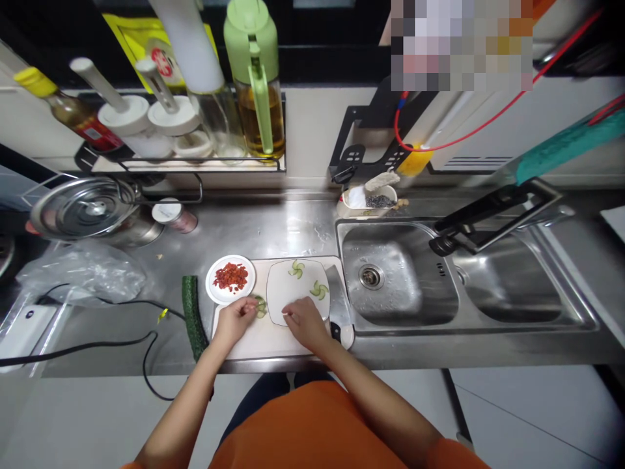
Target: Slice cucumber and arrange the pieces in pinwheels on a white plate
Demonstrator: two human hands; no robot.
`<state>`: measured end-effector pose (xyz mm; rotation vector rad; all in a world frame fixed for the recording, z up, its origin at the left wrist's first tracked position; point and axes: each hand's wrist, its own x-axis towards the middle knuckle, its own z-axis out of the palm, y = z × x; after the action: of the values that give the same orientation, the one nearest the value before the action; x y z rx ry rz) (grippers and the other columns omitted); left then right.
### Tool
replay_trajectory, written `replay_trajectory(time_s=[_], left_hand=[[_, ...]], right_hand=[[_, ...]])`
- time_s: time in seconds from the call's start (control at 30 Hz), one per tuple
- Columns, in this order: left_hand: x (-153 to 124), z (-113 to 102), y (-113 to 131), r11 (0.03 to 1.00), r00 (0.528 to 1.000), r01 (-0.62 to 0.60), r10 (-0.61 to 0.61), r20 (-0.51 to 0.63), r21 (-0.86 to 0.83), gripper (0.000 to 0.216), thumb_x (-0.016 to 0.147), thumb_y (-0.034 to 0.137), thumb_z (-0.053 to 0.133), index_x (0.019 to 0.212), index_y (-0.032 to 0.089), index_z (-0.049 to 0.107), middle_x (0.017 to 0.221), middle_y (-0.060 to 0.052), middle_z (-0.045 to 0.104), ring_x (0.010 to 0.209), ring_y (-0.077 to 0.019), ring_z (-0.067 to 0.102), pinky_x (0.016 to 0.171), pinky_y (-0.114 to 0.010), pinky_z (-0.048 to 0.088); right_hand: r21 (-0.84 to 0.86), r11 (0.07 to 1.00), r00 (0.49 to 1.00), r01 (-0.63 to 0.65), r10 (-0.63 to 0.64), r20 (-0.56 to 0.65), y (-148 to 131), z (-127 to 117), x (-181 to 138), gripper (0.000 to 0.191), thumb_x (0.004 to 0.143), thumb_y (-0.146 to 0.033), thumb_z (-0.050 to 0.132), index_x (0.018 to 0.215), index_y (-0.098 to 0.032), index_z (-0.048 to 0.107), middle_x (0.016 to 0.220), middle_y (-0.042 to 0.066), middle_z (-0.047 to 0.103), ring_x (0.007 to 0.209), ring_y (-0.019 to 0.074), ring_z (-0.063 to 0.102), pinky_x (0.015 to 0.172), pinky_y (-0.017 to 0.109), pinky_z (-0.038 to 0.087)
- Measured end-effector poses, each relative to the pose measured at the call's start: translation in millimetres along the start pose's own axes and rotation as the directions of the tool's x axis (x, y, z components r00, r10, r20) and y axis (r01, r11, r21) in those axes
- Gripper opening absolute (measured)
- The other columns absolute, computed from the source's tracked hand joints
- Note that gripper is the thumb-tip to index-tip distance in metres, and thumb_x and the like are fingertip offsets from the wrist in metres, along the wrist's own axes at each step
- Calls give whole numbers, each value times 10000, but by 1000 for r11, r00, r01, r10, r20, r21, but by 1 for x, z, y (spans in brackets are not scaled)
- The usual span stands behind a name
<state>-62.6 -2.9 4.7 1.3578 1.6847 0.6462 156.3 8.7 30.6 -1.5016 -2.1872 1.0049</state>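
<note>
On steel surface (273, 228), 9 o'clock of sink (390, 280): cutting board (263, 342) bearing white plate (288, 293). Left hand (237, 319) grip pinches cucumber slices (260, 305) at plate's 8 o'clock edge. Right hand (303, 320) at plate's 6 o'clock, grip unclear. Chilli dish (217, 293) at plate's 10 o'clock.

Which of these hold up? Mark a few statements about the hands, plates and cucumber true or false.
1. The left hand pinches cucumber slices beside the square plate. True.
2. The round plate holds green herbs. False: it holds red chilli pieces.
3. The whole cucumber lies on the square plate. False: it lies on the counter, left of the cutting board.
4. Two cucumber fans sit on the square plate. True.
5. The right hand grips the knife. False: the knife lies right of the plate.
</note>
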Motion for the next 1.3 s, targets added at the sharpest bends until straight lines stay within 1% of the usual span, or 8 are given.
replay_trajectory(time_s=[0.2,0.37,0.43,0.6,0.77,0.93,1.13,1.3], left_hand=[[8,0,22,949,984,83,-30,175,-304,341,698,405,657,933,159,626,780,-35,677,698,-133,632,671,-260,510],[12,10,40,882,969,223,-152,196,-416,448,678,515,669,931,149,617,782,-41,679,679,-131,636,656,-262,506],[11,16,45,824,932,356,-281,228,-440,477,699,566,636,911,139,610,786,-55,682,663,-127,642,604,-236,488],[10,33,58,659,753,646,-467,464,-385,535,728,627,592,931,133,606,723,-65,678,559,-114,621,467,-186,395],[19,47,68,540,724,686,-445,527,-488,429,630,452,764,866,124,618,684,-51,662,568,-101,611,466,-166,381],[26,59,65,658,795,598,-413,445,-457,366,567,279,789,870,131,646,593,8,615,521,-73,549,459,-165,324],[26,70,62,973,947,211,-181,264,-89,158,694,202,647,841,166,690,628,15,638,595,-105,563,608,-224,415],[22,74,66,969,960,-64,-5,279,239,105,755,179,577,776,194,679,705,2,663,674,-127,580,649,-235,398]], right_hand=[[333,929,987,-161,153,49,-16,5,28,124,764,-167,600,849,-201,682,838,5,693,780,148,585,745,261,406],[455,838,952,-301,291,95,-12,-3,28,93,742,-198,579,714,-192,668,686,-15,652,663,132,563,649,241,407],[500,810,948,-307,309,81,-8,-9,24,99,741,-212,572,709,-184,662,679,-13,643,666,130,560,652,240,407],[605,750,951,-268,305,43,2,-23,14,113,734,-268,585,710,-179,651,696,-12,630,683,129,547,667,249,408],[631,726,950,-271,307,55,11,-28,3,123,725,-293,603,716,-184,660,685,-12,628,667,129,537,653,249,401],[539,744,900,-395,432,62,22,-21,-6,102,723,-234,576,711,-180,661,678,-8,640,649,131,563,622,235,403],[331,771,818,-544,576,4,27,-10,-11,87,683,-134,578,706,-182,647,638,-9,622,634,136,553,609,234,359],[108,822,824,-559,566,-42,24,1,-16,134,705,-97,569,788,-198,599,636,-29,598,614,124,518,569,222,282]])
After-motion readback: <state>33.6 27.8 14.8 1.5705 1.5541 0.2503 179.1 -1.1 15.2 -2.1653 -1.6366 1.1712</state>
